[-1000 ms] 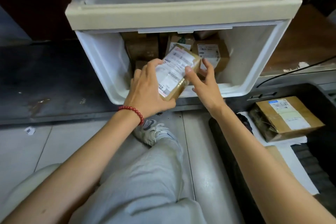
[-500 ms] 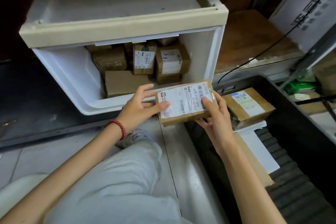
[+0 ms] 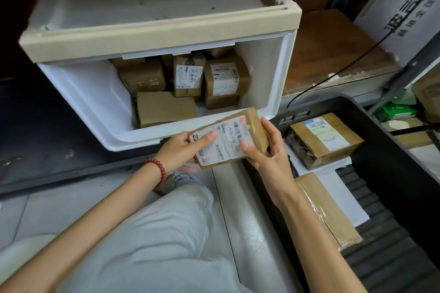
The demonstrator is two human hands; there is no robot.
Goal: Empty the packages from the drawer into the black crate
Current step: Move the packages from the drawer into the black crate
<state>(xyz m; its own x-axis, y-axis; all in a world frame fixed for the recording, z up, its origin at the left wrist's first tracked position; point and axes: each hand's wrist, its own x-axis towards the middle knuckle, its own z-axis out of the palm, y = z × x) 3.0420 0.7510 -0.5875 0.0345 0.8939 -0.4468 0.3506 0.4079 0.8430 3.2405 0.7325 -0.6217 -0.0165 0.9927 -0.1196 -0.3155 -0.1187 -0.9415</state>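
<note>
Package (image 3: 228, 140) held out of the drawer (image 3: 71, 93), not yet in the crate.
The left hand (image 3: 183, 147) and right hand (image 3: 266, 147) pinch its ends, thumbs on the label. The black crate (image 3: 316, 104) sits at its 3 o'clock and holds two boxes (image 3: 326, 140); at 12 o'clock, several parcels (image 3: 188, 78) are left in the drawer.

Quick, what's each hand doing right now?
Left hand: grips the left end of the labelled package.
Right hand: grips the right end of the same package.
</note>
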